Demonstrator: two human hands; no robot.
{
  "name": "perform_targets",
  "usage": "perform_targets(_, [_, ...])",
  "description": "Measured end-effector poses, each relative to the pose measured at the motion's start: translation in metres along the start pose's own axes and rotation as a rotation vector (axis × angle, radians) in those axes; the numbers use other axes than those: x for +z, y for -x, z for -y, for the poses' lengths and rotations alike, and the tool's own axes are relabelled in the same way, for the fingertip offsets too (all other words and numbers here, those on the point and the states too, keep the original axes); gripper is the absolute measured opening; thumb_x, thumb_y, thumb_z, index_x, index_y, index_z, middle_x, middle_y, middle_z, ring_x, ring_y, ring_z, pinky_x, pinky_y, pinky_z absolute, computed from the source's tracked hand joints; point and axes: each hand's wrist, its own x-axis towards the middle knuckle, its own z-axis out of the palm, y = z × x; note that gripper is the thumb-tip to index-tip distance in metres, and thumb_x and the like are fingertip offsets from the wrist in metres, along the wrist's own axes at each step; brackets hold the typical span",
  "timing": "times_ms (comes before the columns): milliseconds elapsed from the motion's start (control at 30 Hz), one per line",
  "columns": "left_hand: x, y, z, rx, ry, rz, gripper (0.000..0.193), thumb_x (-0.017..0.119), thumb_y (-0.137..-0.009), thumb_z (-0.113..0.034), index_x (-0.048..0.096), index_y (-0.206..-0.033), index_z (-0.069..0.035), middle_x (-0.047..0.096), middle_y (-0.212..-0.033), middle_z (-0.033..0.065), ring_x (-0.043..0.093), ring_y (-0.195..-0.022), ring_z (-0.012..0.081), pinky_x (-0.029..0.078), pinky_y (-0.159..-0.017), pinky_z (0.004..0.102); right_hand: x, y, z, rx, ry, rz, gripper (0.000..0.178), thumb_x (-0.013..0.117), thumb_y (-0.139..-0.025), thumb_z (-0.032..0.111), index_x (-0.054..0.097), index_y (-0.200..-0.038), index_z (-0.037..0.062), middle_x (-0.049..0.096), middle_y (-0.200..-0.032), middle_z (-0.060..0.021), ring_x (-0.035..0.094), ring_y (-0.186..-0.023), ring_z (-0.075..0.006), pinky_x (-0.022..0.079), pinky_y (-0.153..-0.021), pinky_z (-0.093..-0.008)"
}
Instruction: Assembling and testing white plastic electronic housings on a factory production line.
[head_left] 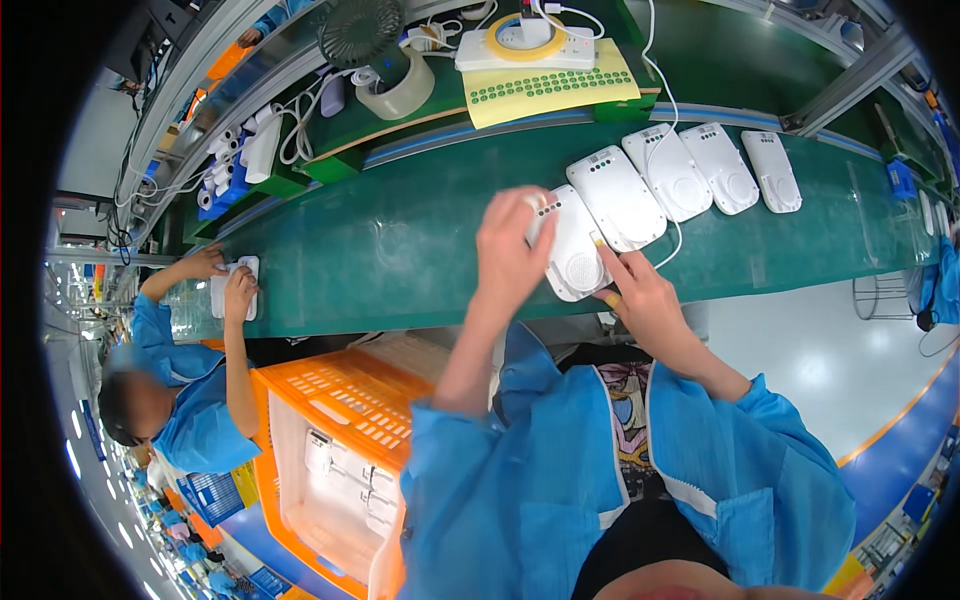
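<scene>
A white, rounded handheld device (572, 245) with a round grille lies tilted on the green bench in front of me. My left hand (512, 240) is closed at its upper end, fingers curled over the top edge and slightly blurred. Along the lower right side, my right hand (640, 295) grips the device between thumb and fingers. A thin white cable (680, 238) comes down from the shelf and passes close to my right fingers; its end is hidden. Right beside the held device lies another white device (615, 198) of the same kind.
More white devices (668, 172) line the bench (400, 230) to the right. On the shelf are a power strip (580, 52), a yellow sheet (550, 90), a tape roll (398, 88) and a fan (362, 35). An orange crate (340, 400) stands left; beyond it a co-worker (190, 380) handles a white part.
</scene>
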Motion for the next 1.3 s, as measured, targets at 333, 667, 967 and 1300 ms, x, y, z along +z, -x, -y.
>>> perform_targets(333, [0.005,-0.130,0.064,0.181,-0.205,-0.094,0.013,0.075,-0.087,-0.004,0.073,-0.100,-0.002,0.072,-0.108,0.0131,0.068,-0.100,0.0340,0.055,-0.084,0.0432,0.029,0.002,-0.011,-0.045,-0.048,-0.157,0.071,0.083,-0.083,0.023,0.055,-0.145,0.0038,0.058,-0.094,-0.0099,0.065,-0.075,-0.0273,0.054,-0.063,-0.0378])
perform_targets(667, [0.004,-0.136,0.063,0.164,-0.316,-0.005,0.013,0.079,-0.084,-0.008,0.073,-0.094,-0.003,0.074,-0.098,0.0106,0.069,-0.095,0.0310,0.056,-0.080,0.0425,0.029,0.000,-0.018,-0.076,-0.126,-0.211,0.072,0.084,-0.080,0.027,0.058,-0.143,0.0058,0.059,-0.090,-0.0083,0.064,-0.071,-0.0253,0.053,-0.059,-0.0371])
perform_targets(967, [0.002,-0.133,0.073,0.218,-0.272,-0.062,0.012,0.079,-0.083,-0.008,0.071,-0.091,-0.003,0.074,-0.093,0.0117,0.071,-0.086,0.0322,0.057,-0.076,0.0420,0.030,0.001,-0.015,-0.081,-0.164,-0.223,0.070,0.085,-0.080,0.025,0.058,-0.142,0.0057,0.061,-0.091,-0.0096,0.065,-0.073,-0.0275,0.053,-0.061,-0.0382])
perform_targets(1300, [-0.012,-0.050,0.053,-0.226,0.182,0.257,0.012,0.078,-0.083,-0.006,0.072,-0.093,0.000,0.069,-0.096,0.0135,0.065,-0.097,0.0297,0.055,-0.084,0.0376,0.027,0.000,-0.014,-0.050,-0.202,-0.202,0.070,0.086,-0.080,0.017,0.059,-0.143,0.0052,0.060,-0.092,-0.0101,0.061,-0.070,-0.0263,0.051,-0.061,-0.0371])
